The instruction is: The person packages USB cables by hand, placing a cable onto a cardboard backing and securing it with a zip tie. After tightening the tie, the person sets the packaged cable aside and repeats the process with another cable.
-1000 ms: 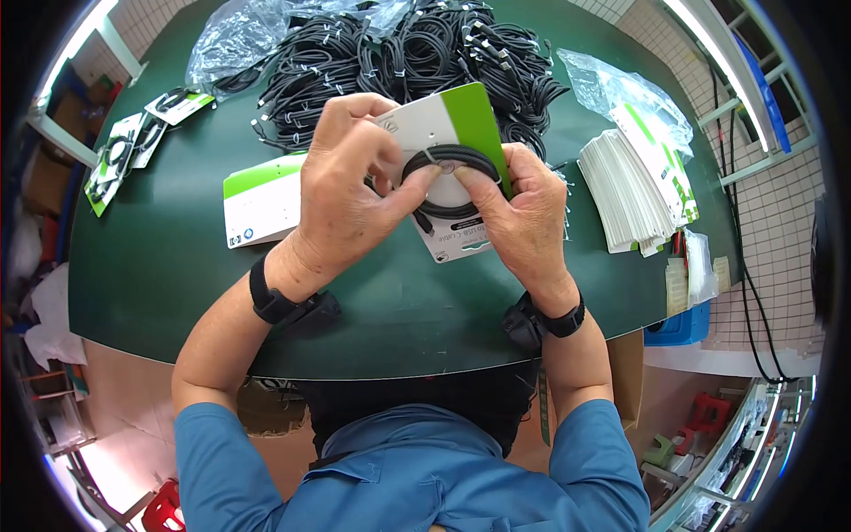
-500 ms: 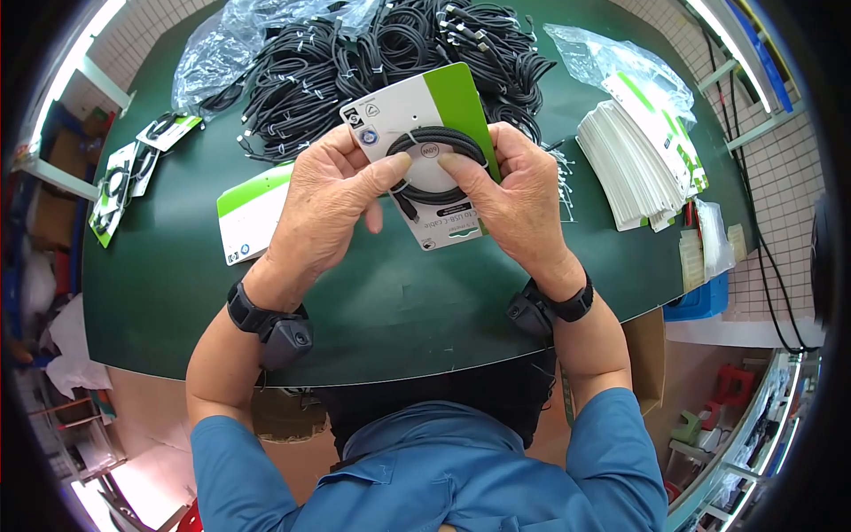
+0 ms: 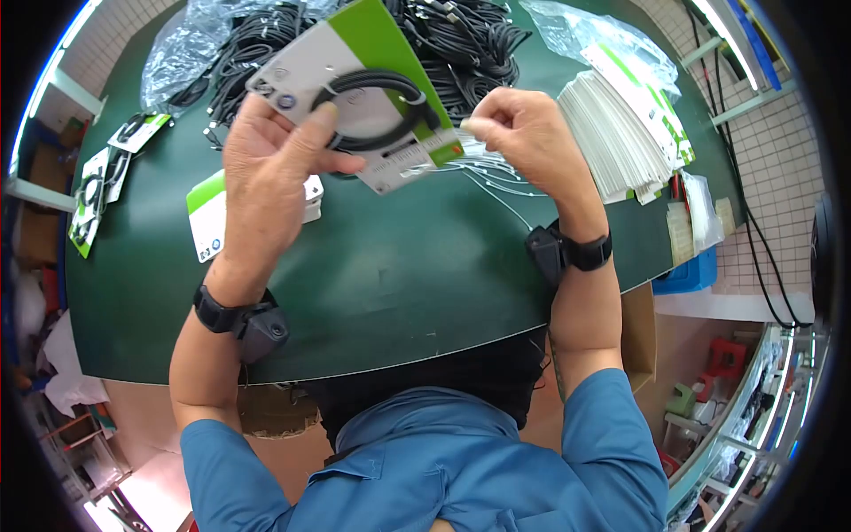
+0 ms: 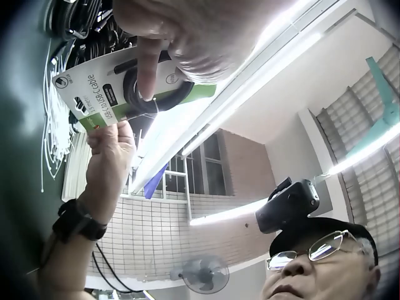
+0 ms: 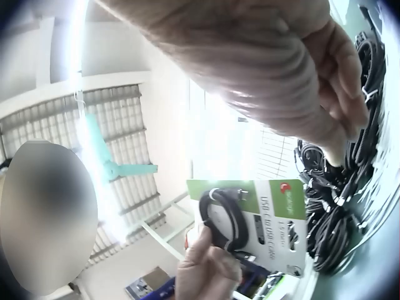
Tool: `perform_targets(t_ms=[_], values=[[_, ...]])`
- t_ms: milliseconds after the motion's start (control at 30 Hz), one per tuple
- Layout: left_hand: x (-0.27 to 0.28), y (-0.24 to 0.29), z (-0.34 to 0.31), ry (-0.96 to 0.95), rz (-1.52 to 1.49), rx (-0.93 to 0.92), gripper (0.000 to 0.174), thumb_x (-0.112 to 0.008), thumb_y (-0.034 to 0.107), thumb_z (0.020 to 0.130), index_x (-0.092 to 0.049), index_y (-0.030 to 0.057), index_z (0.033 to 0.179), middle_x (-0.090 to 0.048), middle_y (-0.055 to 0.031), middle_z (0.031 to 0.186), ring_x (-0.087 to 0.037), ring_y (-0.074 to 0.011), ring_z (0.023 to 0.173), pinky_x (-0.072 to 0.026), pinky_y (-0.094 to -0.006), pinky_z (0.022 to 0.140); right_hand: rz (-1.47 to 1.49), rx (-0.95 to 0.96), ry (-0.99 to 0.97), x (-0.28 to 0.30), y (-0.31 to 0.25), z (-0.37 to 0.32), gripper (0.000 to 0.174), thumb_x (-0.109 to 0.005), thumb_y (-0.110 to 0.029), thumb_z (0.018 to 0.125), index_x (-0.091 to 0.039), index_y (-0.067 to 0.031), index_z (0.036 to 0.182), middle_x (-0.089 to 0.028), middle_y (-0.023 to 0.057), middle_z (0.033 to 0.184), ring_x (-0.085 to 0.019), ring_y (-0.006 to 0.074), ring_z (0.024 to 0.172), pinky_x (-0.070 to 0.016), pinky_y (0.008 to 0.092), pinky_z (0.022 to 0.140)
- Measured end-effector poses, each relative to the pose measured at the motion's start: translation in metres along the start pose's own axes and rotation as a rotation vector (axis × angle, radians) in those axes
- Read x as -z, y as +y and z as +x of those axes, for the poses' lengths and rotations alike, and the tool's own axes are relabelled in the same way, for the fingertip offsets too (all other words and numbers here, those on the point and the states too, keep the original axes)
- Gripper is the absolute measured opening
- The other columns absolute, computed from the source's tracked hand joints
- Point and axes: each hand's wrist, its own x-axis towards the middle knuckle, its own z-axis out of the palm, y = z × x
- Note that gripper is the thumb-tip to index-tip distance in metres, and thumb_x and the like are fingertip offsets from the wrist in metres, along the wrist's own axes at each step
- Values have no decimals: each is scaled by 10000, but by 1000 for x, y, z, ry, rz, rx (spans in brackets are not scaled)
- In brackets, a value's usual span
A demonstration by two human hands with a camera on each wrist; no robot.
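A white-and-green card (image 3: 292,71) with a coiled black cable (image 3: 377,78) against its face is tilted above the table. The left hand (image 3: 270,168) grips its lower left side, thumb on the coil; the right wrist view shows the card (image 5: 281,237) and the holding hand (image 5: 209,269). Off the card's right edge is the right hand (image 3: 536,137), its fingers loosely bent with nothing visible between them. Thin white ties (image 3: 496,168) lie on the table beneath it. Black cable bundles (image 3: 470,44) are heaped behind the card.
A stack of white-and-green cards (image 3: 612,133) stands at the right, with clear plastic bags (image 3: 612,31) behind. More cards (image 3: 208,217) lie left of centre, partly behind the left forearm. Cards with cables (image 3: 93,191) lie at the table's far left.
The right hand has let go of the card and moved right. The left hand has shifted left and still holds the card and coil, which moved up and left in view.
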Motion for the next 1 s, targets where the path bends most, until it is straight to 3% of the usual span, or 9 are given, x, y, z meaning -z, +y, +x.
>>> perform_targets(t_ms=[33, 67, 167, 300, 433, 700, 1000], values=[[2, 1, 1, 22, 10, -63, 372, -676, 69, 1006, -541, -83, 1317, -697, -177, 1177, -737, -198, 946, -682, -308, 704, -172, -3, -111, 1, 7, 1, 145, -777, -116, 863, -758, 2, 945, -737, 101, 818, -680, 161, 693, -541, 291, 647], [3, 1, 2, 19, 7, -55, 372, -676, 69, 1006, -541, -83, 1317, -697, -177, 1177, -737, -198, 946, -682, -308, 704, -172, -12, -112, -2, 12, 0, 145, -777, -116, 863, -758, 2, 945, -737, 101, 818, -680, 161, 693, -541, 291, 647], [6, 3, 5, 89, 97, -106, 378, -696, 81, 994, -552, -100, 1294, -702, -185, 1146, -743, -196, 901, -682, -313, 701, -505, 61, -185, -21, 25, 0, 149, -805, -128, 820, -778, -28, 926, -744, 134, 846, -705, 265, 698, -570, 371, 670], [5, 1, 6, 111, 93, -116, 367, -708, 85, 986, -566, -97, 1271, -708, -186, 1125, -746, -195, 856, -679, -307, 691, -368, 191, -237, -39, 32, 3, 147, -816, -151, 821, -785, -55, 928, -724, 144, 860, -704, 334, 772, -572, 429, 727], [3, 1, 4, 117, 106, -99, 353, -718, 88, 981, -576, -99, 1244, -710, -191, 1121, -746, -194, 856, -677, -304, 685, -371, 321, -273, -50, 38, 8, 150, -789, -155, 860, -733, -28, 915, -683, 153, 874, -694, 351, 847, -557, 454, 762], [5, -1, 1, 90, 94, -69, 334, -722, 87, 980, -594, -102, 1223, -723, -196, 1093, -750, -199, 829, -662, -295, 672, -489, 346, -212, -64, 32, -1, 164, -715, -121, 922, -601, -6, 900, -665, 172, 944, -666, 400, 885, -541, 489, 779], [4, 9, 1, -14, 99, -87, 384, -711, 62, 979, -591, -137, 1285, -726, -208, 1143, -759, -233, 857, -665, -320, 704, -333, 277, -100, -45, 37, 9, 135, -722, -114, 916, -667, 9, 926, -706, 160, 900, -690, 385, 868, -558, 457, 785]])
